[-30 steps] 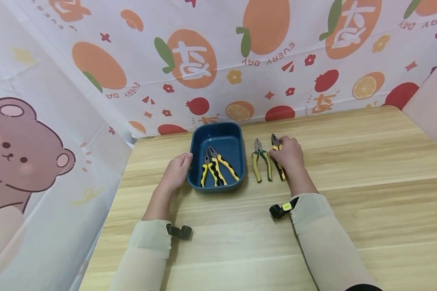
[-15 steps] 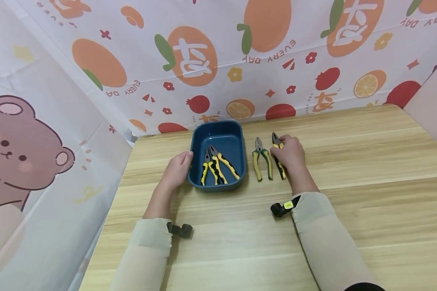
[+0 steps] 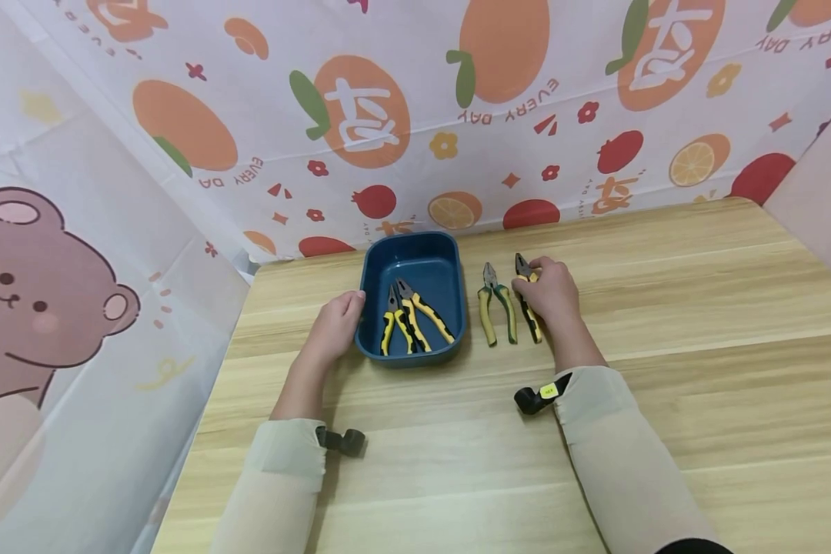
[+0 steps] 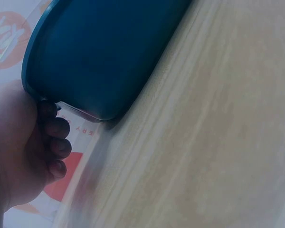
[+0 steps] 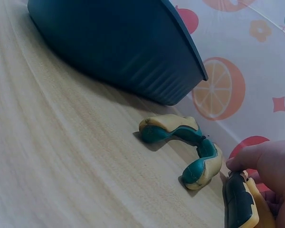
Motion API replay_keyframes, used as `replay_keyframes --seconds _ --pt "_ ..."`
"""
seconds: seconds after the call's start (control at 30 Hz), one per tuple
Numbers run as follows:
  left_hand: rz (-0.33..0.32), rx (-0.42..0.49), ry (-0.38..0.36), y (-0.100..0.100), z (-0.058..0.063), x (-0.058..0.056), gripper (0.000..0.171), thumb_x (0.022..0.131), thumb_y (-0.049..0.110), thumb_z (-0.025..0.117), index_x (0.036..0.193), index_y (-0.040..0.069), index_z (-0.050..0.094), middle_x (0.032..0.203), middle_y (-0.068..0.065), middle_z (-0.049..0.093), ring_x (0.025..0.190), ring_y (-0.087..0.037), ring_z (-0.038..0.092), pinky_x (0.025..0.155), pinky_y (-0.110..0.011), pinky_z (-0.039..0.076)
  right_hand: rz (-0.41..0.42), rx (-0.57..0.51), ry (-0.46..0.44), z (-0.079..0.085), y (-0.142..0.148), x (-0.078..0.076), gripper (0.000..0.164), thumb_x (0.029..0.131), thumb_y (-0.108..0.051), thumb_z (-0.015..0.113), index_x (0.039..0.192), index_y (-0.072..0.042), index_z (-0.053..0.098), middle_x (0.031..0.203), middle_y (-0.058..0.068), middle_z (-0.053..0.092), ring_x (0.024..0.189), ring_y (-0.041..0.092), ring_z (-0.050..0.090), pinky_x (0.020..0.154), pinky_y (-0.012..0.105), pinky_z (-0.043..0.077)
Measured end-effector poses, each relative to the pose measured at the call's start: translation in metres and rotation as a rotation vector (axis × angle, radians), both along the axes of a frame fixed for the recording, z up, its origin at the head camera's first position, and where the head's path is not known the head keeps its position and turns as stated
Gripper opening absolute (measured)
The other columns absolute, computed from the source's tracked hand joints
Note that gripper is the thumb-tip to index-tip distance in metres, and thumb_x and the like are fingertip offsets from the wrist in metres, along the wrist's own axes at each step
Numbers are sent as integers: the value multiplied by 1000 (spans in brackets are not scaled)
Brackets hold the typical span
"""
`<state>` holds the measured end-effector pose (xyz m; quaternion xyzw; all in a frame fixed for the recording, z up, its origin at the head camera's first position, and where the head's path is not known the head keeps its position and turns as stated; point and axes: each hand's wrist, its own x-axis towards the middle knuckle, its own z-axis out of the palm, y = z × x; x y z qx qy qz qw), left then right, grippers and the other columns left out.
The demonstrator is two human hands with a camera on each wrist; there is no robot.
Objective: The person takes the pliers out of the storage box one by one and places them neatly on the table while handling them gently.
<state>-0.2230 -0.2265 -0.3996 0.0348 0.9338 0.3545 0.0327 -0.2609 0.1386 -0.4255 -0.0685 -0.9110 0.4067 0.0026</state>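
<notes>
My left hand (image 3: 338, 323) grips the left rim of a dark blue plastic bin (image 3: 446, 250), thumb at the rim and fingers curled below it in the left wrist view. Inside the bin lie two pairs of yellow-and-black pliers (image 3: 422, 312), side by side. To the right of the bin, my right hand (image 3: 552, 291) pinches another pair of yellow-and-black pliers (image 5: 240, 202) by the handles near the pivot; their dark nose points to the back wall. Between the bin and that hand, green-and-yellow pliers (image 3: 486, 314) lie on the table with handles spread.
The wood-grain table (image 3: 443, 446) runs back to a fruit-printed cloth wall (image 3: 415, 115) just behind the bin. A second cloth wall with a bear print (image 3: 41, 277) stands on the left. Dark wrist cameras (image 3: 349, 442) stick out inward from both sleeves.
</notes>
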Motion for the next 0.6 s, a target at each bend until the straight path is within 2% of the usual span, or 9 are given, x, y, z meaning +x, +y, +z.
replay_keyframes --seconds 0.6 --pt "-2 -5 -2 -1 0 1 56 106 47 25 92 5 59 78 -10 51 82 -27 54 75 -37 42 -6 -13 -11 -1 1 -1 52 90 -34 66 132 -4 54 126 22 54 108 36 52 96 50 44"
